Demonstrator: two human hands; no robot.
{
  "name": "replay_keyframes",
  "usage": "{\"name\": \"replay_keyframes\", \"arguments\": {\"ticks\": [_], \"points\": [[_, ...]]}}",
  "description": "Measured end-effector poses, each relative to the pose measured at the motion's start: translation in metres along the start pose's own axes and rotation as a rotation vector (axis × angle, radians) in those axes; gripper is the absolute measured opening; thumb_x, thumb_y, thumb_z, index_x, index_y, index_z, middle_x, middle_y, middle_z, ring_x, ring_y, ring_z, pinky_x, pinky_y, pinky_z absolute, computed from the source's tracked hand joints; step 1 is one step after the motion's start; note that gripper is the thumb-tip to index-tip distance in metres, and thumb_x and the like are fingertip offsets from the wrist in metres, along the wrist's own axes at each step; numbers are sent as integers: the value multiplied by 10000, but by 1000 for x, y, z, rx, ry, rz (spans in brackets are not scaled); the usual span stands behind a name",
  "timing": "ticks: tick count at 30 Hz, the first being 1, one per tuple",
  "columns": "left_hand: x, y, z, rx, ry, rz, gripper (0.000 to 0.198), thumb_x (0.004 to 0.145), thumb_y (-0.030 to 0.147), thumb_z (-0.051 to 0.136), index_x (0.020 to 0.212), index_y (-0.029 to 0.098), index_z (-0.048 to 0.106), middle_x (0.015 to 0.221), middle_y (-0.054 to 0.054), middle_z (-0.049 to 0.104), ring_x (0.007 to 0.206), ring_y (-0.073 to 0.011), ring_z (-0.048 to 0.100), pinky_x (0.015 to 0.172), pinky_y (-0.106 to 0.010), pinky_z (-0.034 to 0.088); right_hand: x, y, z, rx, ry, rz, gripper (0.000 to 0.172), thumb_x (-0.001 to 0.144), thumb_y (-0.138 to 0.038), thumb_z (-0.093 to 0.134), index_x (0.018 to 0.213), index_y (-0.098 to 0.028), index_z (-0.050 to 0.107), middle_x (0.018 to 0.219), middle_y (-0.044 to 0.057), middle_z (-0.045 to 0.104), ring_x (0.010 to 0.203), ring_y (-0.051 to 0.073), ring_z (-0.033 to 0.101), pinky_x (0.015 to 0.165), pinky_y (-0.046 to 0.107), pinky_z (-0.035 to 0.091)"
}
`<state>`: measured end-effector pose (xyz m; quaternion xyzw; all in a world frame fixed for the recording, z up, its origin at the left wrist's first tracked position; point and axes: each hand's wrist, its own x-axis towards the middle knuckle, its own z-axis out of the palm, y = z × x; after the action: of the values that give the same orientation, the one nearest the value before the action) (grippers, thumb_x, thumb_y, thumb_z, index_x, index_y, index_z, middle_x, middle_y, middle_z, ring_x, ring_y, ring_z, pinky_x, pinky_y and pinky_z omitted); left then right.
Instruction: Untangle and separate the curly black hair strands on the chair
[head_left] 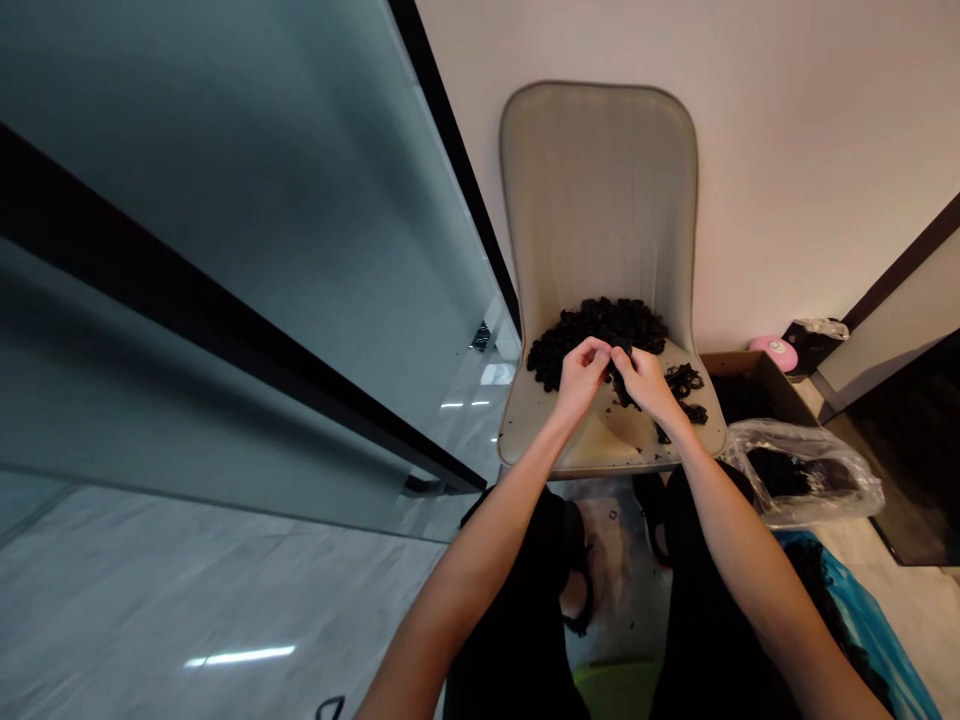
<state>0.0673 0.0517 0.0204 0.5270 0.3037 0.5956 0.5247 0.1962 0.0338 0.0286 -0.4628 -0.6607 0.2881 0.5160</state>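
A beige chair [600, 200] stands in front of me with a heap of small black pieces [600, 325] on its seat. My left hand [581, 375] and my right hand [643, 380] meet over the front of the heap, fingertips pinched together on one small black piece [613, 352]. Both hands are closed in a pinch. More black pieces [686, 385] lie loose on the seat just right of my right hand. What the pieces are cannot be made out.
A glass wall [262, 250] with a black frame runs along the left. Right of the chair sit a brown cardboard box [750, 385], a clear plastic bag of dark pieces [802, 475], a pink object [775, 350] and a blue bag [862, 620]. My knees are below.
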Motion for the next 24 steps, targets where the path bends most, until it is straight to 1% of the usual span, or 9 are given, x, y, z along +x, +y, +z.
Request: {"name": "replay_keyframes", "arguments": {"ticks": [3,5,8,11,13,17,21,22,24], "points": [[0,-1,-1,-32,-18,-33,604,700,717,775,661,187,488,592,61,364,511,-68,307,463,-222,231,-1,-4,-5,-8,-59,-19,529,921,-657,493,673,-193,551,657,14,571,665,159,480,650,292,349],[-1,-2,-3,-31,-24,-44,610,689,709,790,655,188,474,589,62,362,509,-66,312,460,-219,230,-2,-6,-7,-10,-94,-23,549,920,-674,486,662,-192,538,651,14,557,653,154,471,645,292,346],[-3,-1,-6,0,-18,-43,572,705,667,803,673,190,490,574,62,417,489,-63,337,449,-212,246,-3,-10,-9,-3,-112,-23,576,913,-701,480,648,-191,526,630,5,519,632,144,444,635,291,337],[-4,5,-6,42,-11,-6,520,743,615,799,690,192,502,565,58,485,463,-60,374,442,-208,275,-3,-11,-8,46,-117,4,586,884,-731,506,651,-194,517,622,-6,491,623,135,422,617,285,329],[-4,10,-6,71,-36,13,495,759,597,793,695,190,521,574,50,519,454,-61,405,441,-209,292,-3,-11,-8,97,-135,37,578,871,-735,525,658,-198,508,616,-12,484,610,129,411,599,281,326],[-2,23,-10,126,-189,-5,413,810,537,763,723,181,573,606,27,569,474,-75,482,465,-212,339,-5,-9,-9,181,-163,93,545,865,-714,548,665,-210,487,590,-20,486,580,123,408,564,275,326],[-3,30,-23,153,-403,-52,274,814,409,763,872,185,615,635,28,608,536,-94,542,544,-218,411,-7,-7,-13,216,-191,117,503,858,-660,575,647,-209,499,571,-21,500,548,117,424,534,269,327],[-4,31,-26,158,-440,-64,265,808,380,765,912,189,614,648,29,618,545,-96,546,552,-218,414,-7,-7,-13,229,-216,130,489,853,-642,586,647,-206,505,566,-21,507,538,115,433,530,267,333],[-7,33,-30,164,-471,-77,271,800,346,764,958,195,604,674,30,629,558,-96,551,555,-214,414,-9,-9,-14,269,-256,161,463,840,-615,606,644,-208,500,551,-27,508,518,112,443,522,263,345]]}}
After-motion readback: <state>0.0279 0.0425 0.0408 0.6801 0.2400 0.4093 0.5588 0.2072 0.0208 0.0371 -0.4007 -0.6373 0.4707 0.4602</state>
